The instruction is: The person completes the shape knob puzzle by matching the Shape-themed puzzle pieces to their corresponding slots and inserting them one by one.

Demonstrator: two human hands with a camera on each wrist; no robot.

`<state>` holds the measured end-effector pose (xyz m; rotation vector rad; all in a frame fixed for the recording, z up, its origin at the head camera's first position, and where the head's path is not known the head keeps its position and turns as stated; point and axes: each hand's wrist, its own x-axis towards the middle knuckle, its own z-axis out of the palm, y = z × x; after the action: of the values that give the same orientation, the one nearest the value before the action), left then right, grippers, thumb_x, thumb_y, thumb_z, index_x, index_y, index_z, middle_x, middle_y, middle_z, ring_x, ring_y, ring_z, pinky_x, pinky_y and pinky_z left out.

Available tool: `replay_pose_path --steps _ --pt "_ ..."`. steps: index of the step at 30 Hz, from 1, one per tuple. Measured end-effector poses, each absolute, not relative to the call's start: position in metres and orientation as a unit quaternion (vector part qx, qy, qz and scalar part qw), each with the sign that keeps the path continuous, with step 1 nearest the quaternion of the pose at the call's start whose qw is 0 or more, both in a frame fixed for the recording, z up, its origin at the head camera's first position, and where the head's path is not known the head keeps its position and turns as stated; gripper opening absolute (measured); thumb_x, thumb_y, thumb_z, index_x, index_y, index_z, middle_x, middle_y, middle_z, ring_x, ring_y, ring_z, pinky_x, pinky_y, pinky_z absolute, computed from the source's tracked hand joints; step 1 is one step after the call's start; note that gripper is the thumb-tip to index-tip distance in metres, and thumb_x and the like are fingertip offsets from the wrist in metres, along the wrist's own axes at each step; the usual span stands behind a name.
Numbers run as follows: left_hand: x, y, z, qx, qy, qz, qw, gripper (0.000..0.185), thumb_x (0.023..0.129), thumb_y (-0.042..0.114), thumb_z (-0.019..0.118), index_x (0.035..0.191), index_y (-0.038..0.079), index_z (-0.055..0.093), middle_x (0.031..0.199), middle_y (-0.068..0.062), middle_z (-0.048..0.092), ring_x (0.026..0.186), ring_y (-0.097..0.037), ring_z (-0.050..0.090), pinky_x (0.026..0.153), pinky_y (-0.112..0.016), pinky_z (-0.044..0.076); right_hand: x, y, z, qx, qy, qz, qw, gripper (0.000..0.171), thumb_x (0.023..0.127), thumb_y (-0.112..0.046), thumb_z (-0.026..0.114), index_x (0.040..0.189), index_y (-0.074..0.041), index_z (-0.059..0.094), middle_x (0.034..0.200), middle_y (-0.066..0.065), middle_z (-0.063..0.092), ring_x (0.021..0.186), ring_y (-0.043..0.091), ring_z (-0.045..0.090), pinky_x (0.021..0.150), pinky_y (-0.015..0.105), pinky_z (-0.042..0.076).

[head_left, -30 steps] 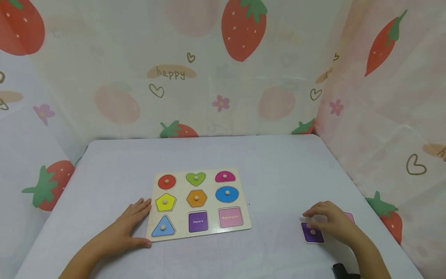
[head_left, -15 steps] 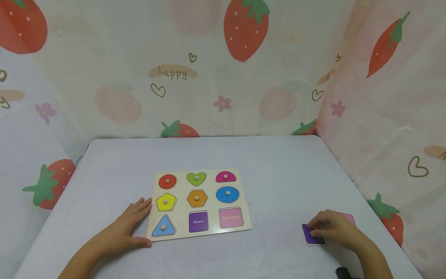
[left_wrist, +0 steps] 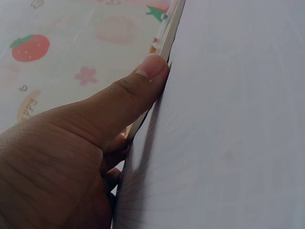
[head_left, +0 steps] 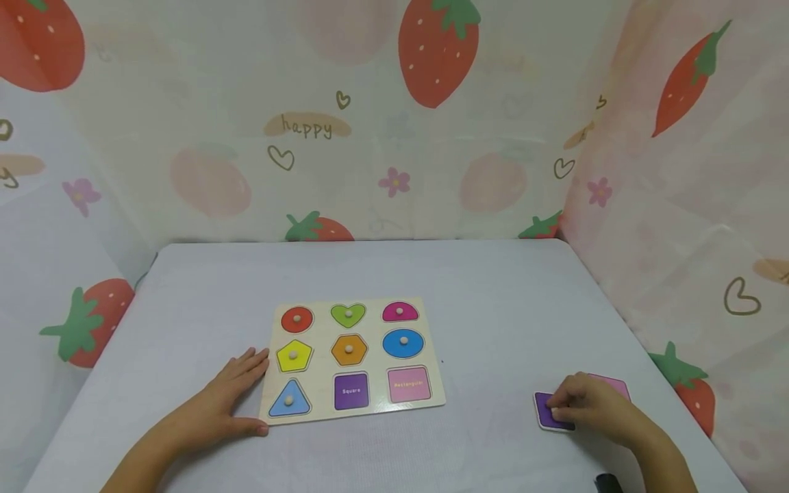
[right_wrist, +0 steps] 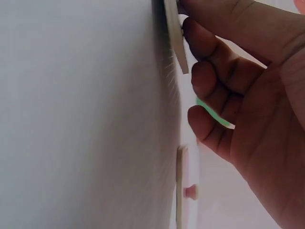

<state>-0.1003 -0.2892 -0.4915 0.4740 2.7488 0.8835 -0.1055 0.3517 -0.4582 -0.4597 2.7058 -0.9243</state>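
A left hand (head_left: 222, 404) lies flat, fingers straight, against the left edge of a wooden shape-puzzle board (head_left: 352, 358). Well right of the board, a right hand (head_left: 592, 404) pinches the knob of a purple square wooden piece (head_left: 545, 411), just beside a pink rectangular piece (head_left: 613, 385).

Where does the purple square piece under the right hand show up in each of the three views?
Head: purple square piece lies flat at lower right, the right hand pinching its knob.
Right wrist: seen edge-on at top centre, one end tilted off the table, fingers curled at it.
Left wrist: not in view.
Shared landmark: the pink piece beside it, edge-on at the bottom in the right wrist view.
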Motion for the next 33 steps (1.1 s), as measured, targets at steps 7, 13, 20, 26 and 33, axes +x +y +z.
replay_pose_path --steps 7,13,20,26,33 --pt "-0.100 -0.290 -0.492 0.159 0.936 0.297 0.107 0.120 0.066 0.068 0.084 0.160 0.011 0.036 0.170 -0.003 0.025 0.159 -0.035 0.009 0.129 -0.036 -0.002 -0.114 0.342 -0.447 -0.189 0.942 -0.276 0.040 0.009 0.088 -0.027 0.081 0.093 -0.033 0.076 0.095 -0.018 0.069 0.094 0.003 0.059 0.082 0.026 0.053" --pt "-0.099 -0.292 -0.493 0.162 0.936 0.296 0.104 0.120 0.067 0.068 0.084 0.160 0.010 0.036 0.170 -0.004 0.026 0.159 -0.035 0.010 0.126 -0.024 -0.007 -0.126 0.325 -0.435 -0.202 0.943 -0.264 -0.022 0.014 0.087 -0.020 0.082 0.093 -0.032 0.077 0.095 -0.018 0.069 0.092 0.005 0.058 0.078 0.033 0.053" --pt "-0.098 -0.292 -0.492 0.162 0.934 0.300 0.110 0.118 0.068 0.068 0.082 0.160 0.011 0.035 0.170 -0.003 0.025 0.159 -0.035 0.009 0.127 -0.025 -0.007 -0.139 0.297 -0.429 -0.203 0.933 -0.295 -0.037 0.014 0.087 -0.019 0.083 0.094 -0.031 0.078 0.097 -0.015 0.069 0.094 0.006 0.058 0.080 0.036 0.053" --pt "-0.099 -0.291 -0.493 0.169 0.934 0.296 0.103 0.119 0.067 0.069 0.082 0.160 0.010 0.036 0.170 -0.003 0.025 0.159 -0.035 0.010 0.124 -0.017 -0.009 -0.154 0.268 -0.416 -0.233 0.921 -0.309 -0.048 0.016 0.086 -0.016 0.084 0.094 -0.029 0.078 0.095 -0.016 0.070 0.094 0.007 0.059 0.079 0.033 0.051" --pt "-0.099 -0.291 -0.493 0.166 0.933 0.302 0.105 0.119 0.067 0.068 0.083 0.160 0.011 0.036 0.170 -0.002 0.025 0.159 -0.034 0.009 0.127 -0.024 -0.006 -0.171 0.230 -0.401 -0.239 0.918 -0.314 -0.034 0.013 0.087 -0.018 0.083 0.094 -0.028 0.079 0.096 -0.014 0.070 0.095 0.010 0.059 0.079 0.032 0.050"
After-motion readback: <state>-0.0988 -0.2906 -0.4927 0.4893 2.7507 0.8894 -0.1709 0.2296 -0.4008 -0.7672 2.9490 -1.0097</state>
